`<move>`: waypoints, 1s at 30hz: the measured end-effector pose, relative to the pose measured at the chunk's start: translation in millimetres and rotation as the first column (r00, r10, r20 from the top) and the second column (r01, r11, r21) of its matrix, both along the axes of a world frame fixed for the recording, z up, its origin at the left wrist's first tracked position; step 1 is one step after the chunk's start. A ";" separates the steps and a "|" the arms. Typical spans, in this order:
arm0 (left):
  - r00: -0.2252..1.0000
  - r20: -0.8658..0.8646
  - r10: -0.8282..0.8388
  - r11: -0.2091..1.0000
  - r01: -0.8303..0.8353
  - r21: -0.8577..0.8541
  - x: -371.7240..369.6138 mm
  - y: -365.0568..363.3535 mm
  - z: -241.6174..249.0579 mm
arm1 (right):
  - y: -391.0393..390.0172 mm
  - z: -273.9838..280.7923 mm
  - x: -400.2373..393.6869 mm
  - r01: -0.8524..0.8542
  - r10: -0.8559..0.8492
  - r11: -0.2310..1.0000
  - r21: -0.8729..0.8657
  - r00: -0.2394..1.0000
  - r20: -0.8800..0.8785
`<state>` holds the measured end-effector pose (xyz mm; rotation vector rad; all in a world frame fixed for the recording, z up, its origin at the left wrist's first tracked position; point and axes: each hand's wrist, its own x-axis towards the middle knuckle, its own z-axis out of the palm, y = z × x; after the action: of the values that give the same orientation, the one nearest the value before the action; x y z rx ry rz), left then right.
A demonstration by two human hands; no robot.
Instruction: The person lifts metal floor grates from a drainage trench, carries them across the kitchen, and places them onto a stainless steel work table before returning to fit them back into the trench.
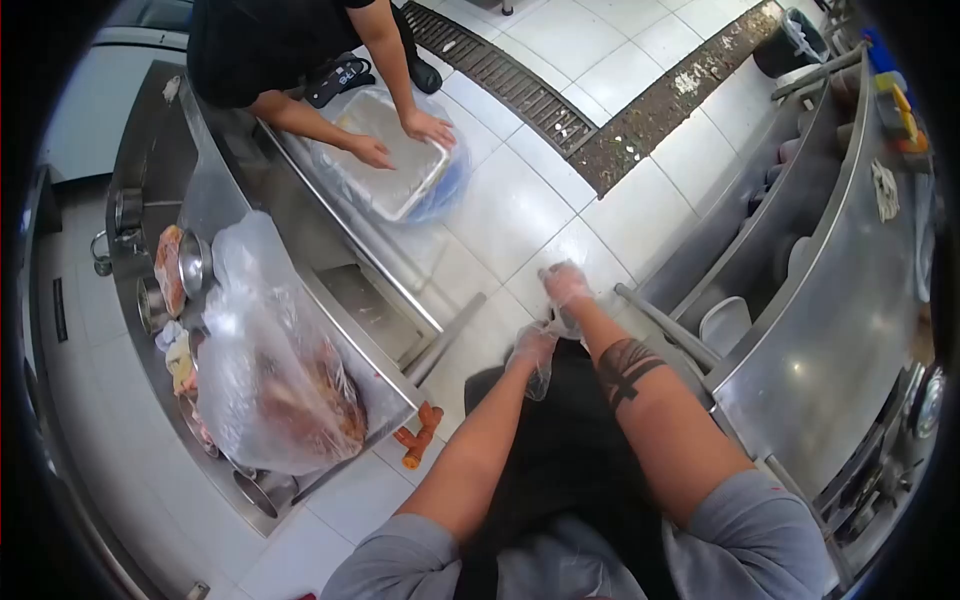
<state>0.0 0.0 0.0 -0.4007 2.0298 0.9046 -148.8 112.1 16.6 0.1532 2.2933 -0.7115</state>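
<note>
Both of my hands wear loose clear plastic gloves and are close together in front of my black apron [570, 430]. My left hand [535, 348] is closed at the right wrist, its fingers on the bunched cuff of the right plastic glove [566, 322]. Just beyond it, my right hand [567, 284] points forward with the fingers curled in; I see nothing held in it. Fine finger detail is blurred by the plastic.
Left, a steel counter [330, 290] bears a large clear plastic bag [270, 350] of meat and several metal bowls [195, 262]. A carrot-like piece [420, 435] is at its corner. Ahead, a co-worker's hands [428, 127] touch a plastic-wrapped white tray [385, 165]. Right stands a steel shelf counter [810, 370].
</note>
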 end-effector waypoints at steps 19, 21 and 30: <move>0.988 0.072 -0.137 0.973 0.148 -0.176 -348.6 -123.9 -25.9 | 236.7 -38.6 -60.3 0.427 -0.500 0.860 0.279 0.814 0.296; 0.995 0.052 -0.090 0.971 0.099 -0.216 -380.8 -138.0 -36.2 | 232.5 -53.8 -69.2 0.385 -0.468 0.873 0.300 0.833 0.296; 0.995 0.007 -0.104 0.961 0.103 -0.257 -513.1 -137.1 -68.4 | 231.6 -77.9 -301.4 0.388 -0.416 0.906 0.171 0.893 0.174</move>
<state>-513.1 -137.1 -68.4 -0.4280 2.1599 0.5806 -450.1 343.7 -61.3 0.7512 2.1243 -0.7085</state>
